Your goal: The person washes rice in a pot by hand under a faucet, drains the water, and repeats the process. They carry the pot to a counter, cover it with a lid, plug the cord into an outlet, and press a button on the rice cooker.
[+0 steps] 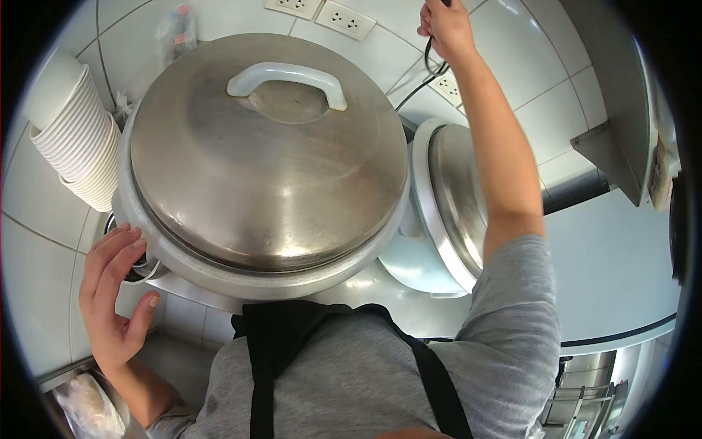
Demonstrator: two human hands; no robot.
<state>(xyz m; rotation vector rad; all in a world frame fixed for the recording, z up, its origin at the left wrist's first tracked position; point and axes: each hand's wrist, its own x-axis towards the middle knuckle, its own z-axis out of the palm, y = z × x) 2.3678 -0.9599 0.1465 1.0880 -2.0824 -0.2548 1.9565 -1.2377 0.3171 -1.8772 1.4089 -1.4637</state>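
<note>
My right hand (447, 31) is raised at the top of the view, closed around a black power cord (428, 57). The cord loops below my fingers and runs down behind the large cooker. My left hand (117, 282) has its fingers apart and thumb out, with fingertips right at the cooker's left rim. A broad steel lid (292, 183) with a white handle (289, 73) covers the large cooker (278, 284). Behind my left fingers, part of a dark container with a light rim (153, 274) shows.
Stacked white bowls (80, 139) stand at the left by the tiled wall. A second lidded cooker (446, 205) is to the right. Wall sockets (344, 20) are at the back, another socket (446, 88) near my right forearm. A pale counter (614, 271) lies farther right.
</note>
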